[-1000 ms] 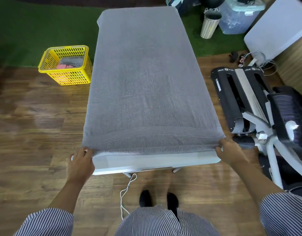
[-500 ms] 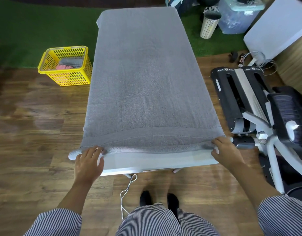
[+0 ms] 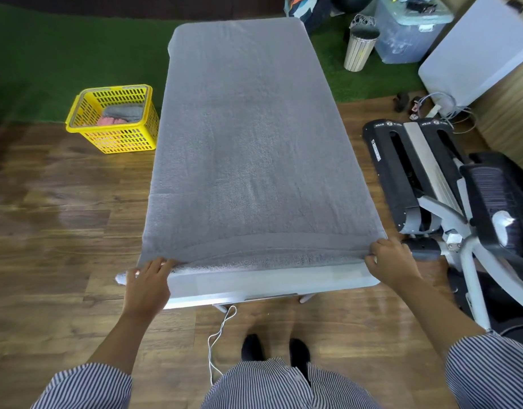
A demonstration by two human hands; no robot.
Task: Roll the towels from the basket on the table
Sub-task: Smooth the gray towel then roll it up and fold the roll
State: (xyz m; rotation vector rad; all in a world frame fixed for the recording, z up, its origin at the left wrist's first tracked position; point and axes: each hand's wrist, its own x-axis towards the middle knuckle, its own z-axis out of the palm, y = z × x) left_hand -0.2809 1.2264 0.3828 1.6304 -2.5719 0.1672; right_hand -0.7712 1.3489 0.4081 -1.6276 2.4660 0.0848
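A large grey towel [image 3: 248, 149] lies spread flat over nearly the whole white table [image 3: 254, 286]. Its near edge is folded over into a thin first turn along the table's front. My left hand [image 3: 146, 283] grips the towel's near left corner, which sticks out past the table's edge. My right hand [image 3: 391, 261] grips the near right corner, fingers curled on the hem. A yellow basket [image 3: 114, 141] stands on the floor left of the table, holding a grey towel [image 3: 123, 112] and a pink one [image 3: 111, 121].
A black and grey exercise machine [image 3: 449, 184] stands close to the table's right side. A slatted bin [image 3: 360, 48], a clear storage box [image 3: 407, 28] and a white board [image 3: 478, 51] are at the back right. A white cord [image 3: 219, 340] hangs by my feet.
Both hands have shifted inward and forward onto the towel's near corners, and the near edge has begun to turn over into a thin fold.
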